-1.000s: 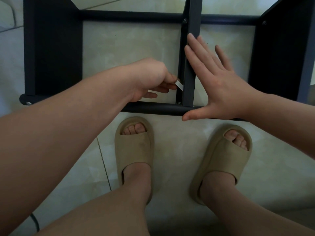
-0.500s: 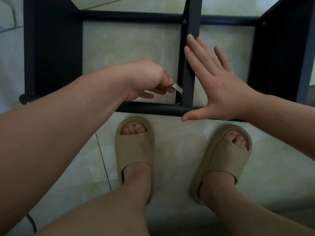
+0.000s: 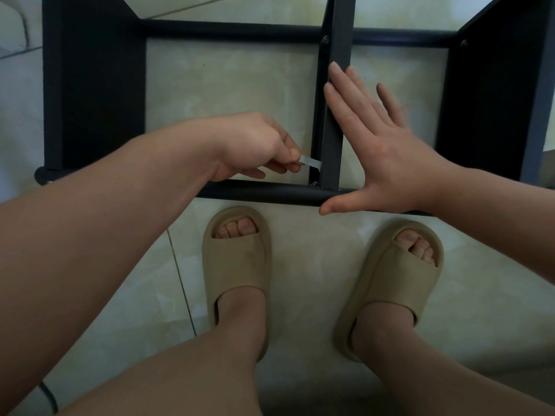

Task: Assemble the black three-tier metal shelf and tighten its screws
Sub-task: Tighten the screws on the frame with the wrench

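The black metal shelf frame (image 3: pixel 258 192) lies on its side on the tiled floor, with dark panels at left (image 3: pixel 96 94) and right (image 3: pixel 492 109). A middle panel (image 3: pixel 332 127) stands edge-on between two round tubes. My left hand (image 3: pixel 255 148) pinches a small flat silver wrench (image 3: pixel 309 161) whose tip meets the middle panel near its lower end, just above a screw (image 3: pixel 314 183). My right hand (image 3: pixel 375 148) lies flat with straight fingers against the right side of the middle panel, thumb along the near tube.
My two feet in tan slippers (image 3: pixel 237 265) (image 3: pixel 396 283) stand on the pale tiles just in front of the near tube. A dark cable (image 3: pixel 49 397) shows at the bottom left. More screws sit at the far tube joints (image 3: pixel 325 40) (image 3: pixel 464 42).
My left hand has turned the wrench slightly, its handle swinging a little down and left. My right hand and the frame stay as they were.
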The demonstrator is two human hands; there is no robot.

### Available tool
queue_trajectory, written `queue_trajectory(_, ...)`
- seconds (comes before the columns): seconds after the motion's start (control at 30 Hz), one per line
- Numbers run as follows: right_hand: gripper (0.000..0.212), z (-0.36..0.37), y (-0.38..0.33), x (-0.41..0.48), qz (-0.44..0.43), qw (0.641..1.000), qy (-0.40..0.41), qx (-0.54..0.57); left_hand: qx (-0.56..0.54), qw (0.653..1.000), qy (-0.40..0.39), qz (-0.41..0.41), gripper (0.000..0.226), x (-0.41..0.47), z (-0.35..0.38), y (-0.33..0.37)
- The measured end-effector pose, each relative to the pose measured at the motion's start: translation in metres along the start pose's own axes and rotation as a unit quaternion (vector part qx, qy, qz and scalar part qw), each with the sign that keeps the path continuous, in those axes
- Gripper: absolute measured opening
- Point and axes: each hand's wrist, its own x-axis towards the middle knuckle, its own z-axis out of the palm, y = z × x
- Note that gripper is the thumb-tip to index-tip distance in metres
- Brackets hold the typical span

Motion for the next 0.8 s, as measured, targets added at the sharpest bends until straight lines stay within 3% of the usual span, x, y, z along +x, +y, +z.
queue_trajectory(0.8, 0.134, -0.001, -0.001, 0.0, 0.002, 1.0, -0.004, 0.007, 0.134, 0.991, -0.02, 0.012, 0.01, -0.014, 0.008, 0.004)
